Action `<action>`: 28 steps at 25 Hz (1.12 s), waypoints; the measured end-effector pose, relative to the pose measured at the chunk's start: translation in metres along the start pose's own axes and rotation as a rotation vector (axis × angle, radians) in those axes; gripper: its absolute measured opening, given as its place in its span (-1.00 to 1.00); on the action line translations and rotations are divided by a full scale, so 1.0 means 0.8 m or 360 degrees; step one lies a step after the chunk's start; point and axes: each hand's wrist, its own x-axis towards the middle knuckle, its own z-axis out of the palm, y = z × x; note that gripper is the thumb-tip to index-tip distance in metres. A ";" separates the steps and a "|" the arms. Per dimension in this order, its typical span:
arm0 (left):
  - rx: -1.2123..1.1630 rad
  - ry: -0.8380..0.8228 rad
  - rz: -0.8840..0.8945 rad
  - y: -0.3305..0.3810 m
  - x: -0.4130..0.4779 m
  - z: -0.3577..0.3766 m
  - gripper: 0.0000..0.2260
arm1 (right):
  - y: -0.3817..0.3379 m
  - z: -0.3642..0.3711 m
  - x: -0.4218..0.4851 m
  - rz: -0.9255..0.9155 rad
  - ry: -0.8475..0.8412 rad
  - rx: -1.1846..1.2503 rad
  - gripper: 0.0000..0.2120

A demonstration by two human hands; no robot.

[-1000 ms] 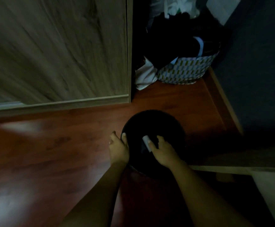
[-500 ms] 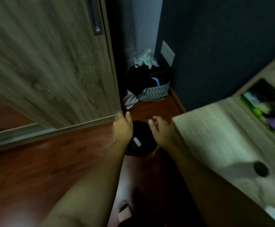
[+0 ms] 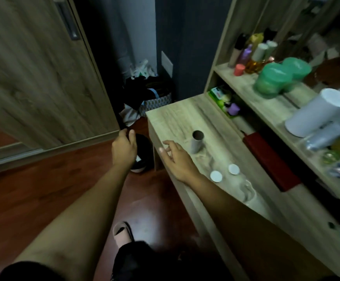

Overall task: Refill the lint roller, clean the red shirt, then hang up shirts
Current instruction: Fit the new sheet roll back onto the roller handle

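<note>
An empty cardboard roll core (image 3: 197,142) stands upright on the wooden desk (image 3: 175,116). Two white round caps (image 3: 216,176) (image 3: 233,169) lie nearer to me on the desk. My right hand (image 3: 176,159) hovers over the desk's left edge, fingers spread and relaxed, holding nothing, just left of the core. My left hand (image 3: 124,148) hangs over the black bin (image 3: 143,155) on the floor, fingers loosely bent, empty. A white scrap shows inside the bin. No shirt or lint roller handle is clearly visible.
A wardrobe door (image 3: 37,74) fills the left. A patterned laundry basket (image 3: 157,101) of dark clothes sits in the far corner. Shelves on the right hold bottles, a green bag (image 3: 278,77) and a white tube (image 3: 317,114). A red flat case (image 3: 270,159) lies on the desk. My slipper (image 3: 122,233) is on the floor.
I have risen and turned right, so the desk and shelves came into view. My right hand let a white piece go into the bin and both hands lifted away from it.
</note>
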 end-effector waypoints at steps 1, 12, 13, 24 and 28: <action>0.0000 -0.0007 0.0024 0.010 -0.019 0.008 -0.63 | 0.015 -0.014 -0.025 0.0018 -0.0010 -0.0002 -0.62; 0.0086 -0.0374 0.0443 0.107 -0.088 0.100 -0.42 | 0.203 -0.190 -0.090 0.0429 0.0287 -0.0503 -0.68; 0.0143 -0.0402 0.0515 0.118 -0.082 0.107 -0.41 | 0.213 -0.196 -0.086 0.0461 0.0184 -0.0543 -0.59; 0.0510 -0.0574 0.0529 0.150 -0.045 0.170 -0.52 | 0.212 -0.172 -0.044 0.0428 -0.0400 -0.0941 -0.43; 0.0534 -0.0612 0.0506 0.149 -0.046 0.178 -0.57 | 0.217 -0.163 -0.045 0.0459 -0.0390 -0.1059 -0.54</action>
